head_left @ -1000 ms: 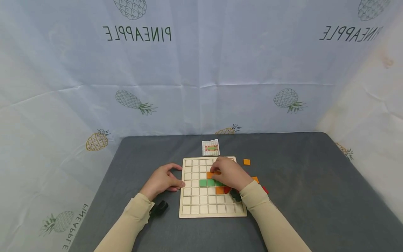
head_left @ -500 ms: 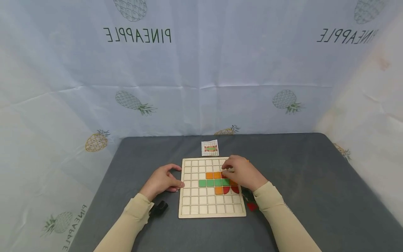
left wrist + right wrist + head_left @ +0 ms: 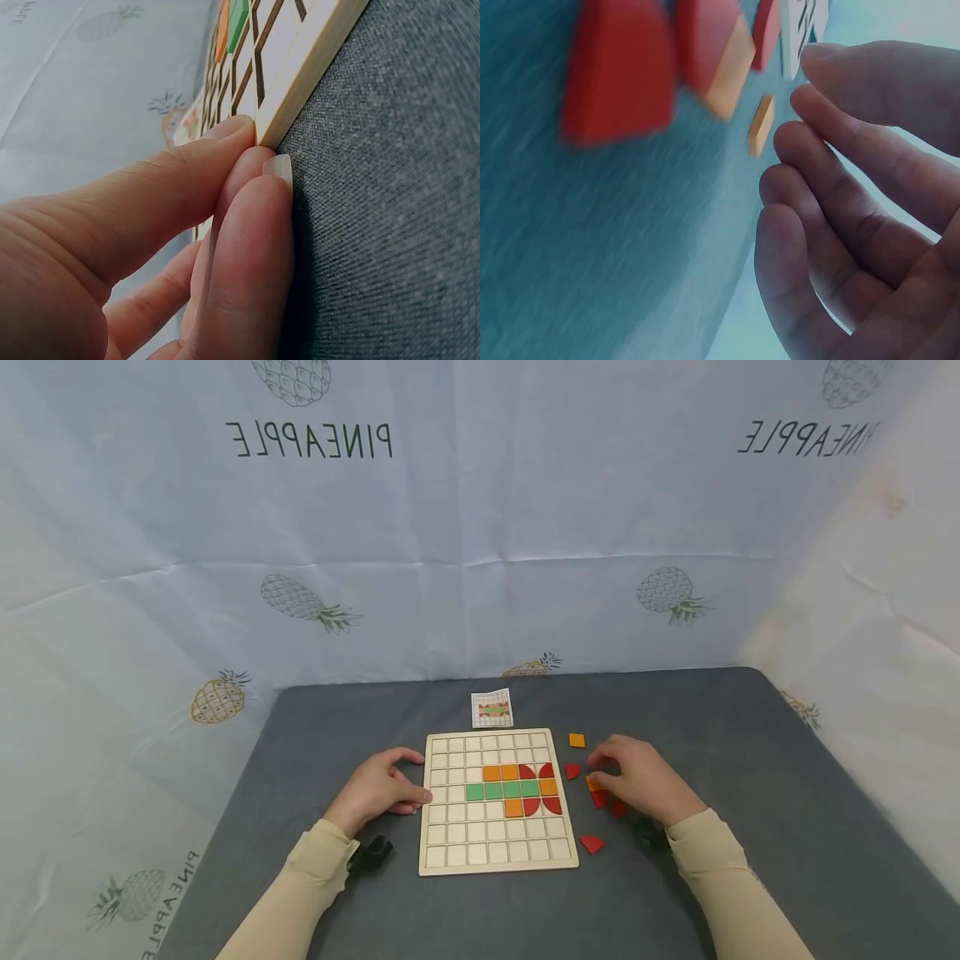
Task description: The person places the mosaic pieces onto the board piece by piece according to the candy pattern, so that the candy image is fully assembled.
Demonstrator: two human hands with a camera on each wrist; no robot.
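A wooden grid board (image 3: 457,843) lies on the dark table, its right half bearing a green row (image 3: 492,791) of square tiles. Orange squares (image 3: 510,772) and red quarter-round tiles (image 3: 552,806) sit above, below and at the end of that row. My left hand (image 3: 378,789) pinches the board's left edge, thumb on top and fingers against the side. Right of the board, my right hand (image 3: 637,777) hovers with loosely bent fingers over loose red pieces (image 3: 622,75) and an orange tile (image 3: 592,783). Nothing shows between its thumb and fingers.
Behind the board lies a small pattern card (image 3: 492,710). A loose orange square (image 3: 577,740) rests near the board's upper right corner, a red piece (image 3: 592,844) near its lower right. A pineapple-print cloth (image 3: 420,510) hangs beyond the table's far edge.
My right hand has moved right, off the board, to above the loose pieces. Red tiles now show in the upper row beside the orange squares. The left hand stays at the board's edge.
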